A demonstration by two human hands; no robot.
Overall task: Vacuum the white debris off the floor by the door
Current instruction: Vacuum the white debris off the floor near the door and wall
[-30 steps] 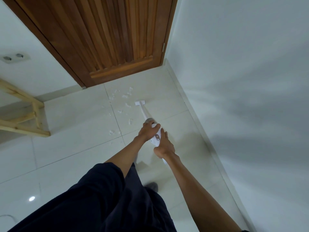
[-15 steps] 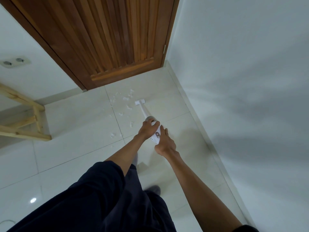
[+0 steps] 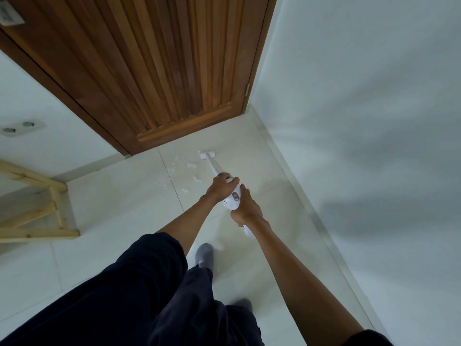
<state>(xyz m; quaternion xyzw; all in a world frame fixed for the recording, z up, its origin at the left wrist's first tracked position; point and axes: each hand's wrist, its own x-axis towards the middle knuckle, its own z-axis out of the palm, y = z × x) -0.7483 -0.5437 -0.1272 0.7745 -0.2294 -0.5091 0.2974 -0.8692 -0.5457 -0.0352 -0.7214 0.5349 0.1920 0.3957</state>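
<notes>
I hold a white handheld vacuum (image 3: 234, 196) with both hands. My left hand (image 3: 219, 185) grips its front body and my right hand (image 3: 245, 208) grips the rear handle. A slim tube runs from it to a flat white nozzle (image 3: 207, 154) resting on the cream floor tiles close to the brown wooden door (image 3: 159, 71). Several bits of white debris (image 3: 190, 171) lie scattered on the floor just left of the tube and nozzle, some near a tile joint.
A white wall (image 3: 361, 121) with a baseboard runs along the right. A pale wooden frame (image 3: 50, 213) stands at the left. A wall socket (image 3: 21, 127) sits low on the left wall. My grey-socked feet (image 3: 205, 255) stand on the tiles.
The nozzle has slid forward toward the door, past the upper debris. I have stepped closer, so the door and the wooden frame appear nearer.
</notes>
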